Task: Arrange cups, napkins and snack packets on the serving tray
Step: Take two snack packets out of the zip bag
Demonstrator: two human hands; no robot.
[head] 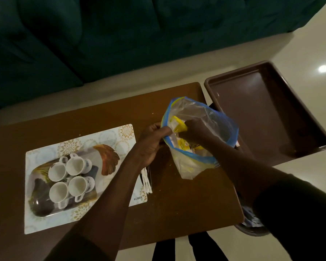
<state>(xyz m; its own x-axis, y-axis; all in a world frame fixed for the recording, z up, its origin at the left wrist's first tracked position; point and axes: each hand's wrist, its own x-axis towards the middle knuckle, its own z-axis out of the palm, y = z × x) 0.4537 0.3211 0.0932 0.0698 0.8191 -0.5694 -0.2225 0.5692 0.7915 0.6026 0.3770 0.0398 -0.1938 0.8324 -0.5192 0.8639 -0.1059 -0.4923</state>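
A patterned serving tray point(107, 157) lies on a placemat point(45, 221) at the left of the table and holds several white cups point(73, 178). A stack of white napkins point(146, 180) lies at the mat's right edge, partly hidden by my left arm. Mid-table stands a clear plastic bag point(215, 117) with a blue rim, holding yellow snack packets point(184, 145). My left hand point(152, 142) pinches the bag's rim. My right hand point(193, 130) is inside the bag's mouth, closed on a yellow packet point(177, 124).
A dark brown empty tray point(297, 117) sits at the table's right end, overhanging the edge. A teal sofa point(120, 34) stands beyond the wooden table point(177, 204). The floor is pale tile. A dark bin-like object point(250, 225) is below the table's right edge.
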